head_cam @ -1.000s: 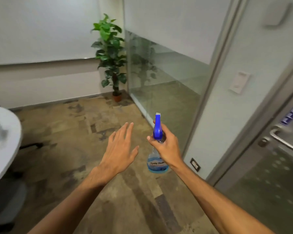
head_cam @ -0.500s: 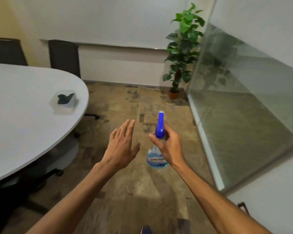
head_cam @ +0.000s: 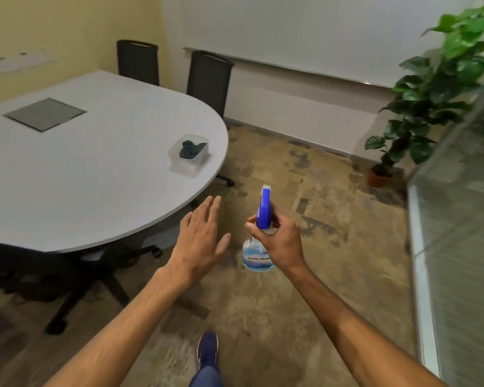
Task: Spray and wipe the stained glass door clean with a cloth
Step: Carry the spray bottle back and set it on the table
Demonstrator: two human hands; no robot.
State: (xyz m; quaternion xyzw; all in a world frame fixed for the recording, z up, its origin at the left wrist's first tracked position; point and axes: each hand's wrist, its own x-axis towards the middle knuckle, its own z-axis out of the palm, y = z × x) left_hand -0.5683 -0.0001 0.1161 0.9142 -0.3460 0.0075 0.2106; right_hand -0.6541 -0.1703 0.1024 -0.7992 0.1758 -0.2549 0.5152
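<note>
Right hand (head_cam: pixel 281 241) wrapped around neck of spray bottle (head_cam: pixel 259 254), index finger near trigger; bottle hanging upright at centre frame. Left hand (head_cam: pixel 200 241) empty, fingers spread flat, palm down, just beside bottle at its 9 o'clock, not touching.

Bottle: clear plastic body, pale blue liquid low in it, label with blue print, blue trigger head pointing to 12. Probably light, rigid, maybe slick if wet; neck grip under the head looks right for one-handed triggering.

Cloth (head_cam: pixel 190 149): dark blue-grey, crumpled inside clear plastic tub (head_cam: pixel 192 163) near table (head_cam: pixel 95 169) edge, at 11 o'clock from hands, well apart. Likely soft, limp, near weightless; pinch a bunched fold from the top, tub may slide if dragged.

Glass partition (head_cam: pixel 458 219) along 3 o'clock edge, frosted upper band; door itself not in view. No stains resolvable from here.

Judged step: fetch cloth with free left hand.
</note>
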